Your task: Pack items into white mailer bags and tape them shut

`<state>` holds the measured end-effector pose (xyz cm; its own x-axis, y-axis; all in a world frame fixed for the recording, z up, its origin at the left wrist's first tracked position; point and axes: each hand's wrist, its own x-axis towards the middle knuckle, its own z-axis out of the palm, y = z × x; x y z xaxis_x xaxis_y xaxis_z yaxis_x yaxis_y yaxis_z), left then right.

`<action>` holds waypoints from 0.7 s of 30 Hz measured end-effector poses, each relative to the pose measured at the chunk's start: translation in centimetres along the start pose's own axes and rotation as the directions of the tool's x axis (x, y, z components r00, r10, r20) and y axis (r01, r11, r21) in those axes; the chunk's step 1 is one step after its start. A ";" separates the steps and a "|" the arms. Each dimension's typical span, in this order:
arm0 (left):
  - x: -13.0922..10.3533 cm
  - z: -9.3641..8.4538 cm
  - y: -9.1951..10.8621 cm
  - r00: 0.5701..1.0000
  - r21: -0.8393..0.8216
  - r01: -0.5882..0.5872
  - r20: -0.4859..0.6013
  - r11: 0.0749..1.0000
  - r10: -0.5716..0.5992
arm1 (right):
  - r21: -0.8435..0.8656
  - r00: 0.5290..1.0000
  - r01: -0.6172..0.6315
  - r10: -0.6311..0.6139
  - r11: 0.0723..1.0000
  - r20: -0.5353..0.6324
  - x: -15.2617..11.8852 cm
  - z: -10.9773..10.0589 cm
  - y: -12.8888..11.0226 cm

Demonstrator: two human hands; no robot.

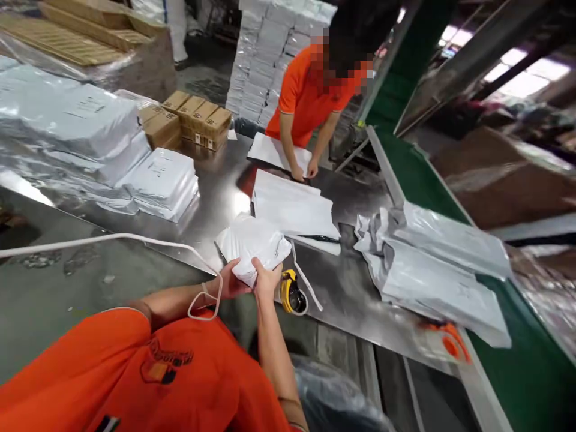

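Observation:
A white plastic-wrapped package (252, 240) is held between both hands at the near edge of the metal table (216, 180). My left hand (234, 279) grips its lower left corner, with a white cord looped around the wrist. My right hand (267, 277) grips the lower right side, thumb on top. Just right of that hand lies a yellow and black handheld device (291, 291). Beyond the package is a pile of flat white bags (292, 207).
Stacked white packages (157, 180) and brown boxes (204, 123) stand at the left. Across the table, a person in orange handles a white bag (274, 150). White bags (432, 276) overlap the green conveyor (526, 348) at the right, near an orange tape dispenser (450, 343).

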<state>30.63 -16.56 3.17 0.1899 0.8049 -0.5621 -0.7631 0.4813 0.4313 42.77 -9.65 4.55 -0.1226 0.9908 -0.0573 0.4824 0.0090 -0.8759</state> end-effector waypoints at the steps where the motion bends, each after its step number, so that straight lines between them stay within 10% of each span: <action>1: 0.1 0.1 1.4 0.999 -0.028 -0.030 0.025 0.999 0.031 | -0.048 1.000 0.006 -0.007 0.999 -0.031 0.9 0.6 -1.7; 7: 0.2 -0.8 14.8 0.981 -0.230 -0.193 -0.053 0.954 0.185 | -0.113 0.964 0.264 -0.264 0.958 0.016 7.6 6.5 -16.3; 10: -2.0 -5.0 21.1 0.909 -0.235 -0.386 -0.261 0.892 0.324 | -0.134 0.788 0.608 -0.574 0.783 0.221 10.3 12.6 -23.8; 15: -8.7 -14.1 24.0 0.633 -0.085 -0.601 -0.658 0.795 0.408 | -0.324 0.492 0.869 -0.714 0.374 0.498 9.9 26.1 -31.6; 21: -14.1 -20.6 23.2 0.244 0.169 -0.693 -0.860 0.700 0.449 | -0.299 0.402 0.915 -0.590 0.269 0.700 7.8 36.4 -31.5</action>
<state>-2.46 -23.89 6.55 -0.8273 0.1142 -0.5500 -0.5617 -0.1624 0.8112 -4.90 -7.16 14.23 -0.9411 0.2987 0.1584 0.2771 0.9499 -0.1449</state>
